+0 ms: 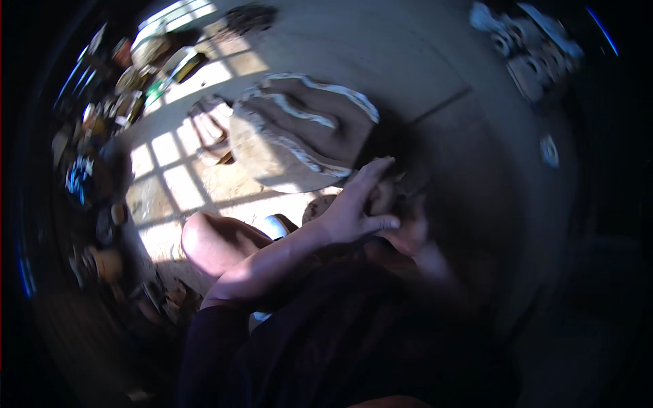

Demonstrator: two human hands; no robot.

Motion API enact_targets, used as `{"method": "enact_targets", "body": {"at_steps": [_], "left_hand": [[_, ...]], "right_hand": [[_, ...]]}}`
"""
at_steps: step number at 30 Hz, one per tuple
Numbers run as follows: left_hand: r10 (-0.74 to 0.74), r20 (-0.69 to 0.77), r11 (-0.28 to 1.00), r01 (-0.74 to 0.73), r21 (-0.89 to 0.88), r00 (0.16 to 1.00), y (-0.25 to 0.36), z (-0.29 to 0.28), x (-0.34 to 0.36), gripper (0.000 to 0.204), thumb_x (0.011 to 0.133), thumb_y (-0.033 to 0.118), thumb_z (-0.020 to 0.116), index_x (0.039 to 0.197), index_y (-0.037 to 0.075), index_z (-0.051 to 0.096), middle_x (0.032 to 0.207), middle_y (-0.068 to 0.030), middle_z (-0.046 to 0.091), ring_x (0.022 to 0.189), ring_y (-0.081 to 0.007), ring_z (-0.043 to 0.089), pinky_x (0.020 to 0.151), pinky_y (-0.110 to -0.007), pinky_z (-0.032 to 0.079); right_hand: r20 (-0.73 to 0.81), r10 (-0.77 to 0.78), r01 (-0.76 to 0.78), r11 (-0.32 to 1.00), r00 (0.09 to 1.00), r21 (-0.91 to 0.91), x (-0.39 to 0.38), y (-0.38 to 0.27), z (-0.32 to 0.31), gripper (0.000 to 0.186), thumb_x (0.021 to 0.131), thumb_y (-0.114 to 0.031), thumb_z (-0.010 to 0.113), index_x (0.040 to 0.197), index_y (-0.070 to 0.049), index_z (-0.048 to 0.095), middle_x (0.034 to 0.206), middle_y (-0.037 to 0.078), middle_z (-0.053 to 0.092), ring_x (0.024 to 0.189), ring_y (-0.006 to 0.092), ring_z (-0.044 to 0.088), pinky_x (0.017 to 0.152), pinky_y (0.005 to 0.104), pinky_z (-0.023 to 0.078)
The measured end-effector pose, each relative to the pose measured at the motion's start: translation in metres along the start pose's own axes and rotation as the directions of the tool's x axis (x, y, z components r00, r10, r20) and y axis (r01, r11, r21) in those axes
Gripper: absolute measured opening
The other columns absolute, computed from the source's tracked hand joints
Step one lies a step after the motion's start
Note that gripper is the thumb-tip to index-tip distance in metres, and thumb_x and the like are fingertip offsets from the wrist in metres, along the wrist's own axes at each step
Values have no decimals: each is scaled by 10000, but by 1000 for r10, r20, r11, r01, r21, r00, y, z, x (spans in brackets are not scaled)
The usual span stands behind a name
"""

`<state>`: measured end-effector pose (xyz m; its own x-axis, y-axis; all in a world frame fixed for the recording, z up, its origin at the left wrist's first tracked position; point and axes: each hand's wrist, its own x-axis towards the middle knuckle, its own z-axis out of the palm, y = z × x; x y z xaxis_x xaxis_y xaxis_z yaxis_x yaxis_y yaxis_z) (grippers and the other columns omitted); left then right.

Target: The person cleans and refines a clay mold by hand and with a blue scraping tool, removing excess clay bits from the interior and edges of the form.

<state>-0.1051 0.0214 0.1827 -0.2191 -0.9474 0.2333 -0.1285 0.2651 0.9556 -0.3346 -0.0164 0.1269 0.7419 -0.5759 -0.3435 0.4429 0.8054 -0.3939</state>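
Observation:
In front of my body my two hands come together. My left hand point(350, 209) has its fingers bent over a small brown lump point(383, 197), perhaps clay, with the thumb held out below it. Close against it on the right, my right hand point(411, 232) is in shadow and smeared by motion, so its fingers do not show clearly. Just beyond the hands stands a large round wheel-like disc point(250, 151), its top dark brown and edged with pale, wet-looking ridges. A further pale ridge point(299, 112) curves across its middle.
Long brown pieces point(211, 132) lie left of the disc on the sunlit floor point(180, 187). My bare knee point(214, 241) is near on the left. Containers and clutter point(129, 102) line the left side. Several ring-shaped items point(534, 58) sit at the far right; a dark heap point(250, 19) lies far off.

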Motion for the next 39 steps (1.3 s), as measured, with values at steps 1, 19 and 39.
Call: {"method": "enact_targets", "body": {"at_steps": [1,19,39], "left_hand": [[0,50,1000,0,-7,999,1,12,-2,1077,900,449,822,1662,24,192,1701,-231,238,1583,-353,269,1242,-523,297],[-252,-3,341,92,936,968,-66,50,-32,1005,816,509,821,1586,31,386,1601,-374,259,1489,-569,282,1178,-614,355],[196,189,479,-262,838,962,-158,-25,145,506,1000,295,698,1386,-21,611,1476,-236,574,1411,-400,505,1203,-473,391]], "right_hand": [[-39,-46,47,998,998,44,0,5,23,589,1030,-374,647,1497,-48,500,1452,150,582,1233,297,634,1047,554,517],[-129,-991,641,128,45,-757,-179,-252,-57,318,996,-136,719,1273,12,665,1174,115,729,1022,244,734,751,419,646],[-446,-826,-937,334,-345,106,-531,102,-417,416,1010,-362,564,1190,-30,741,1170,219,735,1039,373,723,926,528,563]]}}
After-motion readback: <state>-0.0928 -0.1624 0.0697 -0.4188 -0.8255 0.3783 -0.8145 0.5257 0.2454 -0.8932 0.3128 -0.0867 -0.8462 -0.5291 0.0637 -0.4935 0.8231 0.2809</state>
